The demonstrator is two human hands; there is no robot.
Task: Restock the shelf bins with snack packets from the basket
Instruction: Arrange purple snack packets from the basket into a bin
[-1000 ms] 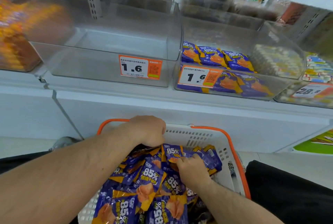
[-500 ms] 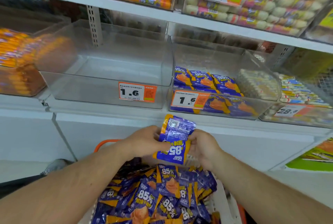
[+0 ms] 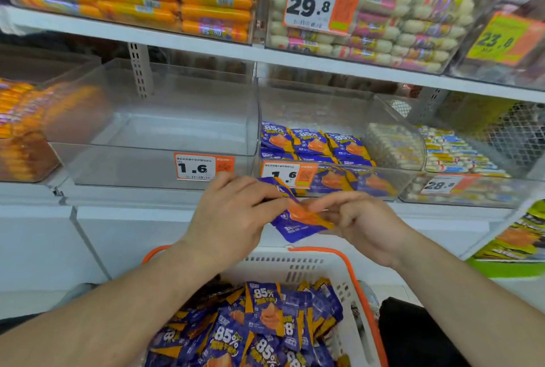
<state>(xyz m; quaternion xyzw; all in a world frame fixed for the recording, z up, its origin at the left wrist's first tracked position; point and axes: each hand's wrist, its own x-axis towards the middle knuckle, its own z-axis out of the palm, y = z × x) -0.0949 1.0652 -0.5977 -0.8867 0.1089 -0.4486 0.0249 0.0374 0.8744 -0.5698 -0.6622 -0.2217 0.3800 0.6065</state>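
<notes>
Two hands, left hand (image 3: 233,213) and right hand (image 3: 354,219), pinch one light, limp, slippery snack packet (image 3: 298,219) by its edges, fingers closed on it.

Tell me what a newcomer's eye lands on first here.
Both hands, left hand and right hand, hold a purple packet at centre, in front of the shelf. Below them a white basket is heaped with the same packets. Behind, an empty bin sits left of a bin partly filled with them.

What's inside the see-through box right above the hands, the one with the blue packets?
Blue-and-orange snack packets lie flat in the clear bin. Its price tag hides some packets in front.
</notes>
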